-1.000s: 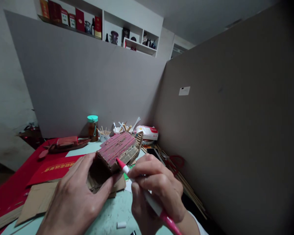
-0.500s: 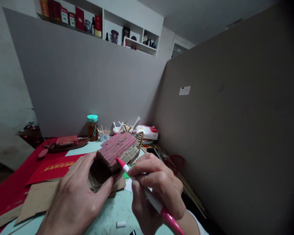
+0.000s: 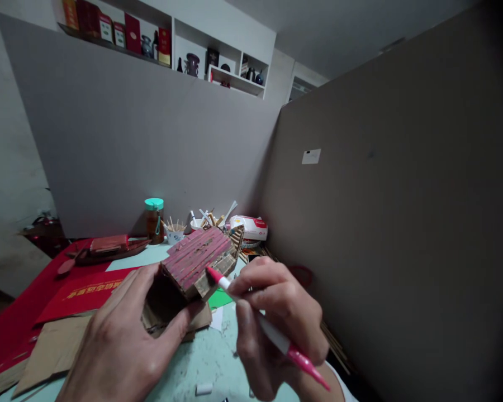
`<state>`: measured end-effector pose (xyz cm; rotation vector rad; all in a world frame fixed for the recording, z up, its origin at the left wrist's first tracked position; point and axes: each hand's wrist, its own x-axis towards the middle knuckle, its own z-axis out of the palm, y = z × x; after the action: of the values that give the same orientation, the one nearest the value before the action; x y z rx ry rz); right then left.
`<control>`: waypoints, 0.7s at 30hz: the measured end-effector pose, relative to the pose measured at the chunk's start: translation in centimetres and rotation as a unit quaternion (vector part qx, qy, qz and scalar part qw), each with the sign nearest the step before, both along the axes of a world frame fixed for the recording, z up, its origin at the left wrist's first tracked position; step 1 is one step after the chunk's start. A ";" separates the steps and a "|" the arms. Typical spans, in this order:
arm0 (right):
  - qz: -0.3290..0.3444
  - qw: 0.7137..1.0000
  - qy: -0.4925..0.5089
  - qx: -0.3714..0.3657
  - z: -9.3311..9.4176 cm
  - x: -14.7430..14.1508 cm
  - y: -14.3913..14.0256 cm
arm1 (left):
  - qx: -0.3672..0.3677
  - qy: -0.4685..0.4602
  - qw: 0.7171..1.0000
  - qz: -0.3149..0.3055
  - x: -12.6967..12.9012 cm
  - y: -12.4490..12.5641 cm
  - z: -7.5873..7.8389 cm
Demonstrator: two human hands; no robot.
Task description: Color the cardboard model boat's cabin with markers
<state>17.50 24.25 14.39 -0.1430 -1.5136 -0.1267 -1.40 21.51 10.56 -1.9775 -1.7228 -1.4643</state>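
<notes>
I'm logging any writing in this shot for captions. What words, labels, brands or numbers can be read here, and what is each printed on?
Nothing can be read with certainty.
Red folder: a row of gold characters, too blurred to read.
White packet: a small red mark, too small to read.
White label on the partition: no legible print.
Red boxes on the shelf: labels too small to read.
Red marker in the right hand and the model house held by the left hand: no writing visible.

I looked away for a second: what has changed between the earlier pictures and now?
The right hand drew the red marker slightly right, so its tip now sits at the roof's edge. The left hand tipped the model house a little. Both grips are unchanged; the jar and cups stayed put.
</notes>
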 end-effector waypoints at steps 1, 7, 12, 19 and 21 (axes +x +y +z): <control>0.005 1.000 -0.019 0.012 -0.3 0.0 0.4 | 0.008 0.009 1.000 0.000 -0.1 0.0 -0.1; -0.005 0.999 -0.042 0.023 -1.6 -0.3 1.5 | -0.018 0.014 1.000 0.012 0.6 -0.4 0.2; 0.034 0.997 -0.058 0.034 -0.8 0.0 1.0 | -0.053 0.003 0.998 0.023 0.9 -0.6 0.5; 0.026 0.999 -0.006 -0.035 0.5 1.4 -0.4 | -0.032 0.010 0.999 0.035 0.6 -0.1 0.0; 0.028 0.999 -0.008 -0.038 0.3 1.1 -0.5 | -0.048 -0.008 0.998 0.039 1.1 -0.5 0.5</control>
<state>18.58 23.75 14.66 -0.1600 -1.5384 -0.0255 -0.29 21.02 11.03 -1.9247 -1.8880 -1.4018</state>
